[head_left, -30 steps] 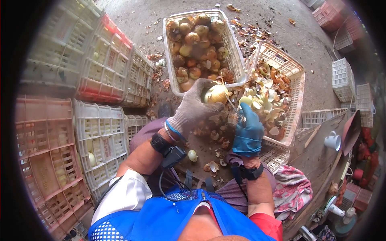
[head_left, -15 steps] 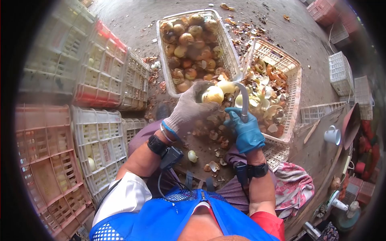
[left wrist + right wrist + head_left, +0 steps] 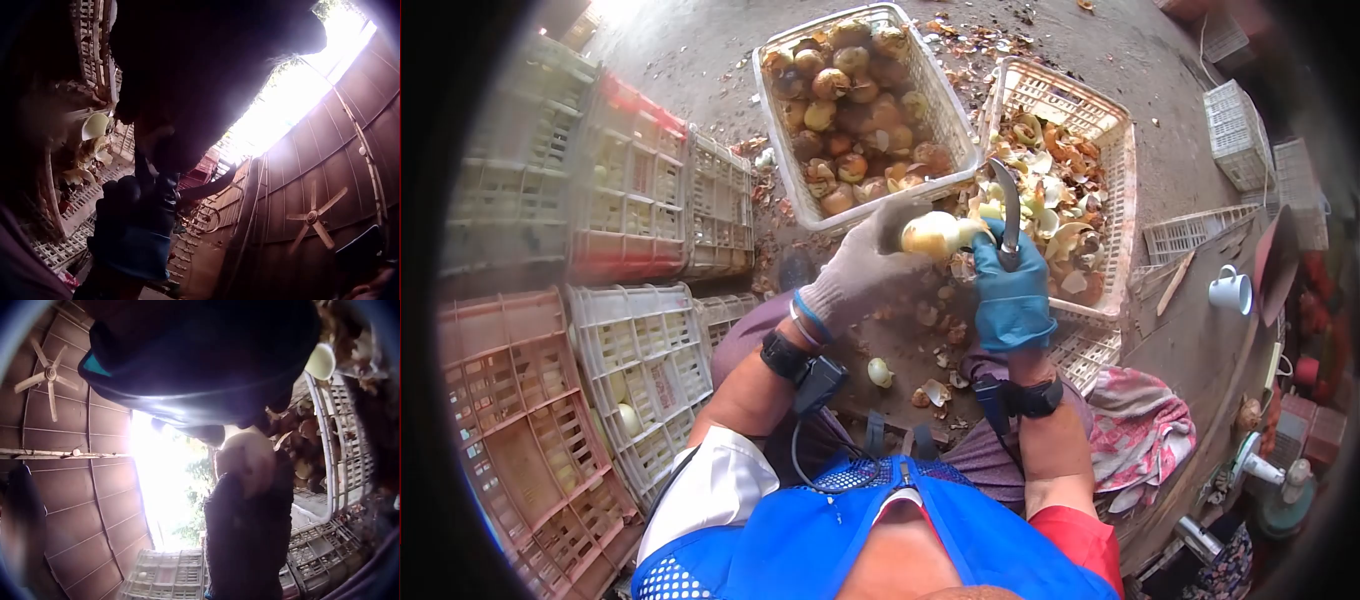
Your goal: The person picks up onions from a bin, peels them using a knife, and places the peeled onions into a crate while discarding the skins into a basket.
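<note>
In the head view a half-peeled onion (image 3: 928, 236) sits in my left hand (image 3: 850, 270), which wears a pale knit glove and grips it from the left. My right hand (image 3: 1012, 295), in a blue rubber glove, grips a knife with a hooked blade (image 3: 1006, 195) that points up and away. Its thumb and fingers meet the loose skin at the onion's right end. From the left wrist view the blue glove (image 3: 134, 231) and curved blade (image 3: 209, 189) appear dark. The onion (image 3: 250, 453) shows above the knit glove (image 3: 247, 531) in the right wrist view.
Ahead stands a crate (image 3: 930, 110) of unpeeled onions. To its right, another crate (image 3: 1118, 215) holds peelings. Stacked crates (image 3: 640, 350) line the left side. One peeled onion (image 3: 880, 373) lies on the ground by scraps. A board with a mug (image 3: 1230, 292) and a cloth (image 3: 1145, 430) are at right.
The knife hand has moved from beside the onion to its right end, blade now turned upward. Skin that stretched from the onion is at the blue fingers. The view has shifted slightly.
</note>
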Tool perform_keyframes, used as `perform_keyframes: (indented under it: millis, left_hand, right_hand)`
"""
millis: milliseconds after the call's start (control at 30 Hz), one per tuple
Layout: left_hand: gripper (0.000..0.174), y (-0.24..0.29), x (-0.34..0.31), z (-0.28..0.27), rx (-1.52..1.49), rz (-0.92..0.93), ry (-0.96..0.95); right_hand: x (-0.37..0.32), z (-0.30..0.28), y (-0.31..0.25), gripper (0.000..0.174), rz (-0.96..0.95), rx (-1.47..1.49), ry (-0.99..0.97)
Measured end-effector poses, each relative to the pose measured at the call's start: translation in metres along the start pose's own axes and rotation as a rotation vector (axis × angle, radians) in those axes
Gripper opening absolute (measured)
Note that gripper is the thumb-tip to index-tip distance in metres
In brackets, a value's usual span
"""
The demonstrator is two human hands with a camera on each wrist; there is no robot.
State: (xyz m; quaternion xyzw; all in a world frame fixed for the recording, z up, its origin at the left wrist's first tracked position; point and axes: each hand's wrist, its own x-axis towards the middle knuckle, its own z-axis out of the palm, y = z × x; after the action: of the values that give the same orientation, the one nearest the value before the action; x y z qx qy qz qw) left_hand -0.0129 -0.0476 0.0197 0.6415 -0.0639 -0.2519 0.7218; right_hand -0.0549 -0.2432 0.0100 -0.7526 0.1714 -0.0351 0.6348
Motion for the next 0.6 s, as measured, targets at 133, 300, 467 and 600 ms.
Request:
perform_keyframes:
  millis: [133,300,467,600]
  left_hand:
    - [0.063,-0.006,0.004,0.006,0.115,-0.041,0.077]
    - [0.062,-0.022,0.008,0.005,-0.28,-0.11,0.035]
    - [0.062,-0.02,0.008,0.005,-0.319,-0.104,0.054]
    - [0.066,-0.019,0.009,0.003,-0.241,-0.049,-0.004]
  right_hand:
    - [-0.004,0.003,0.004,0.023,-0.044,-0.048,0.036]
    - [-0.002,-0.007,-0.004,0.024,-0.017,-0.007,0.123]
    - [0.021,-0.051,-0.024,0.041,0.034,-0.449,0.238]
    - [0.031,-0.063,-0.01,0.051,-0.205,-0.58,0.272]
